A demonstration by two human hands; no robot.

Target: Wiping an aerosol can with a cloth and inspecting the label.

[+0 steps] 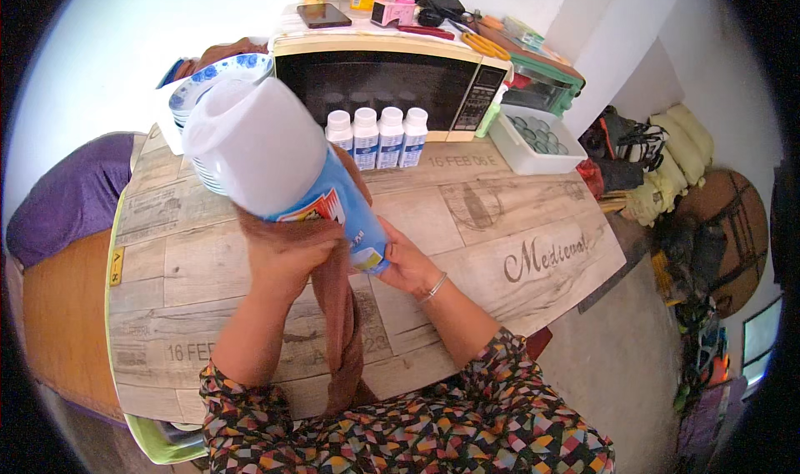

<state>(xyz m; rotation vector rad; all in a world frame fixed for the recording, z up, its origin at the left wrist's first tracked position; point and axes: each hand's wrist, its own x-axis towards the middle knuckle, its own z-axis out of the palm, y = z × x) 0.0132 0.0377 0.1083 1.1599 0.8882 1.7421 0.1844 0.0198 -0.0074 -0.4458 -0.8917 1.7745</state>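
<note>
A large white plastic container with a blue label (269,142) is held tilted above the wood-patterned table (450,274). My right hand (406,258) grips its lower, blue end. Against its near side, my left hand (287,255) clutches a brown cloth (337,330), which wraps partly around the container and hangs down towards my lap. The fingers of my left hand are partly hidden by the cloth and blurred. Behind the container, several small white bottles with blue-and-white labels (390,139) stand upright in a row.
A microwave oven (375,86) stands at the back, with a phone (324,15) and orange-handled scissors (484,44) on top. Stacked blue-flowered bowls (244,64) are at the left. A white plastic bin (531,162) holds round glass items, beside a green pump bottle (489,117).
</note>
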